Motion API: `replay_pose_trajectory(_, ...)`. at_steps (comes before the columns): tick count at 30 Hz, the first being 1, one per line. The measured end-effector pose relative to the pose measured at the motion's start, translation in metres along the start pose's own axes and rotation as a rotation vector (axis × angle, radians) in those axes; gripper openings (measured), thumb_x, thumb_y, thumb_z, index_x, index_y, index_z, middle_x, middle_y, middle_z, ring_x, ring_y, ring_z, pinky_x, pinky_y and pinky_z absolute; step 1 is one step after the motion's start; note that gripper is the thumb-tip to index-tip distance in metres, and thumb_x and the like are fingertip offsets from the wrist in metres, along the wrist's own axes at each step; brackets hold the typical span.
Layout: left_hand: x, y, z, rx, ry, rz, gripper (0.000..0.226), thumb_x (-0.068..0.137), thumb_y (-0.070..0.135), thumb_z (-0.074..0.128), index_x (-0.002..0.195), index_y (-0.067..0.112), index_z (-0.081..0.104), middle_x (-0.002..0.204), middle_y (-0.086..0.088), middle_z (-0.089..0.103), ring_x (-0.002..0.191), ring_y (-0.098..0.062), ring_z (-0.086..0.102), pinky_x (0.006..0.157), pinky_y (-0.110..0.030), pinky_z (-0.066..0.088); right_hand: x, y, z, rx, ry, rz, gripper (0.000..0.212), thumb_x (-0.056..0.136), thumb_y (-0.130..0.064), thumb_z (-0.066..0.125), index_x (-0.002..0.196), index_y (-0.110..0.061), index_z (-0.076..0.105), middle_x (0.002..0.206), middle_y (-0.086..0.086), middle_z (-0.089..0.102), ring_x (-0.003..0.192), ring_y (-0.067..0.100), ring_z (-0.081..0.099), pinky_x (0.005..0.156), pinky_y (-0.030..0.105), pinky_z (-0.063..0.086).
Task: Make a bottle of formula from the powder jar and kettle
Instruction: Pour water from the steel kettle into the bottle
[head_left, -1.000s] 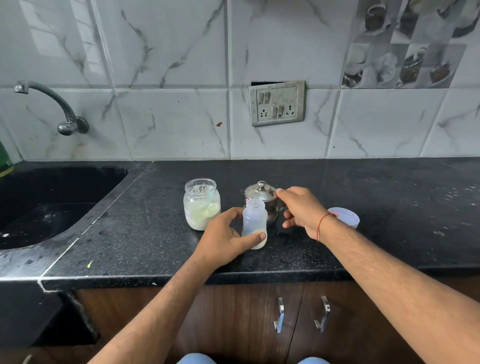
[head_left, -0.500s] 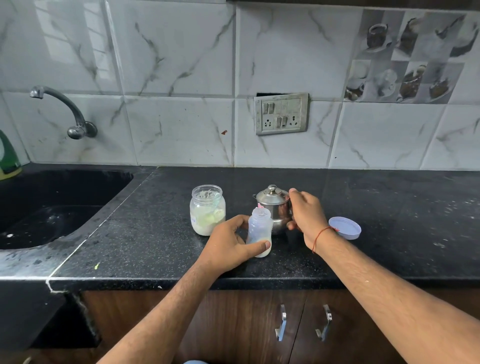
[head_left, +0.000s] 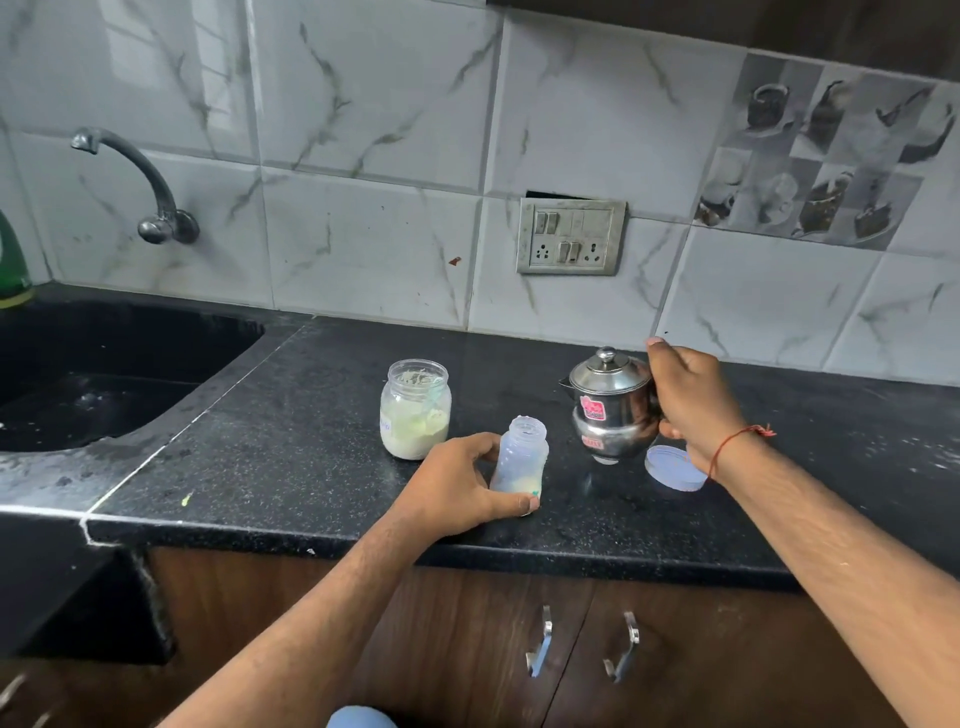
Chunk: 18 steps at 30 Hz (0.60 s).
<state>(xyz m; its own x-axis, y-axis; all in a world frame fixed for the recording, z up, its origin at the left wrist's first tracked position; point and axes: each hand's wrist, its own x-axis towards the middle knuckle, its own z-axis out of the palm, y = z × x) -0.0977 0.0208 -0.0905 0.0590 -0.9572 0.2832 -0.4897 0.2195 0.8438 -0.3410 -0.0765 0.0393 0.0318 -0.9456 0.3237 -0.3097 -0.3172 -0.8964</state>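
A small clear baby bottle (head_left: 521, 457) without a cap stands on the black counter (head_left: 291, 467), some pale powder at its bottom. My left hand (head_left: 457, 486) grips its lower part from the left. The steel kettle (head_left: 610, 405) with lid hangs slightly above the counter, to the right of the bottle; my right hand (head_left: 691, 400) grips its handle side. An open glass powder jar (head_left: 415, 408) with cream powder and a scoop inside stands behind and left of the bottle.
A light blue lid (head_left: 672, 467) lies under my right wrist. A black sink (head_left: 93, 379) with a wall tap (head_left: 150, 192) lies at left, a green bottle (head_left: 13, 265) at its far edge. A switch plate (head_left: 570, 236) sits on the tiled wall. Cabinet handles (head_left: 582, 644) are below.
My right hand has closed on the kettle and lifted it off the counter, to the right of the bottle. My left hand keeps hold of the bottle.
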Motion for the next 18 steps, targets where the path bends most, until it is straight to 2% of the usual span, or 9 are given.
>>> replay_pose_trajectory(2,0.001,0.0,0.0,0.009,-0.007,-0.014,0.049,0.073,0.041,0.104,0.113,0.032,0.077,0.071,0.034,0.068,0.053,0.003,0.051,0.061,-0.014,0.041,-0.001,-0.001,-0.005,-0.051,-0.021,-0.021,0.049,0.104,-0.049,0.049,0.063,-0.023,0.037,0.056,-0.002,0.03,0.053,0.017,0.031,0.049,0.023,0.028)
replay_pose_trajectory(6,0.0,0.003,0.0,0.045,-0.042,-0.025,0.046,0.073,0.04,0.104,0.108,0.033,0.075,0.061,0.037,0.063,0.053,0.007,0.055,0.057,-0.008,0.039,-0.007,-0.004,-0.007,-0.111,-0.062,-0.031,0.049,0.091,-0.061,0.05,0.059,-0.024,0.044,0.065,0.006,0.034,0.062,0.022,0.037,0.057,0.038,0.036)
replay_pose_trajectory(10,0.002,0.004,-0.001,0.064,-0.045,-0.027,0.045,0.071,0.043,0.105,0.105,0.034,0.076,0.063,0.038,0.063,0.055,0.01,0.057,0.058,-0.008,0.039,-0.007,-0.007,-0.004,-0.164,-0.076,-0.055,0.056,0.099,-0.05,0.05,0.05,-0.024,0.045,0.049,-0.005,0.032,0.05,0.018,0.032,0.049,0.026,0.03)
replay_pose_trajectory(12,0.002,0.004,-0.001,0.076,-0.043,-0.026,0.045,0.071,0.044,0.105,0.106,0.034,0.077,0.064,0.039,0.063,0.055,0.01,0.057,0.058,-0.008,0.039,-0.007,-0.012,-0.002,-0.197,-0.083,-0.065,0.058,0.103,-0.045,0.049,0.048,-0.024,0.046,0.044,-0.01,0.031,0.044,0.017,0.03,0.048,0.023,0.029)
replay_pose_trajectory(18,0.002,0.002,-0.001,0.084,-0.036,-0.023,0.05,0.07,0.045,0.105,0.112,0.031,0.081,0.065,0.038,0.065,0.055,0.01,0.057,0.058,-0.007,0.039,-0.006,-0.021,0.003,-0.337,-0.091,-0.133,0.054,0.101,-0.047,0.049,0.053,-0.022,0.049,0.043,-0.008,0.039,0.047,0.021,0.041,0.055,0.034,0.039)
